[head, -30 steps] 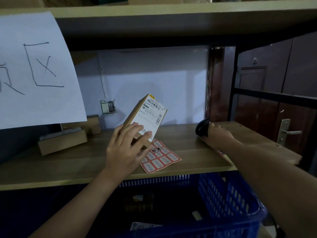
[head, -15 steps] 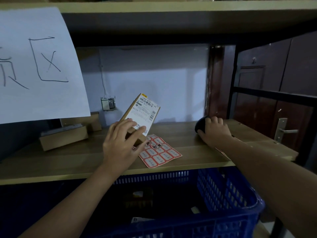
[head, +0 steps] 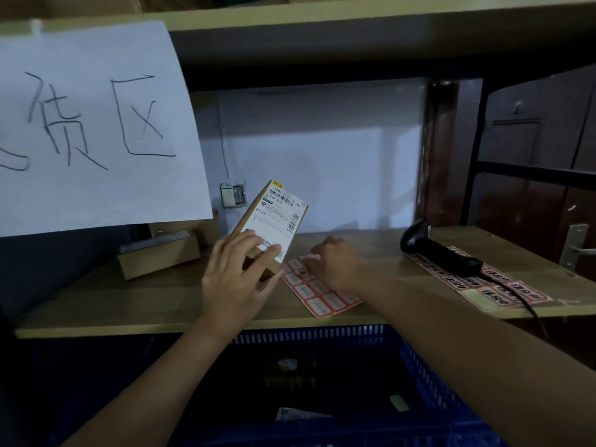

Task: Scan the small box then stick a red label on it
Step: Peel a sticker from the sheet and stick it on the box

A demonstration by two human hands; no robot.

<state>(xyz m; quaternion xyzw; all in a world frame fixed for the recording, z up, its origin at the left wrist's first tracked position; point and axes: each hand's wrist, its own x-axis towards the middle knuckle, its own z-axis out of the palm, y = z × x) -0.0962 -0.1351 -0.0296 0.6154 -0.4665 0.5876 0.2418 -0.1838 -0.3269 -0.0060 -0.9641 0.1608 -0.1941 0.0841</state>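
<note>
Small box (head: 270,224) was tilted above the wooden shelf (head: 129,298), our left hand (head: 237,279) clamped round its lower end; our right hand (head: 335,264) lay fingers-down on the red label sheet (head: 322,296) just beside it, grip unclear; black scanner (head: 435,248) lay apart at right on another label sheet (head: 483,282); blue basket (head: 429,369) sat below; paper sign (head: 93,124) hung over the left.

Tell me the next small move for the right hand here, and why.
Probably peel one red label off the sheet: the right hand rests on it, the scanner lies set down on the shelf, and the left hand holds the small box tilted, label side up.
</note>
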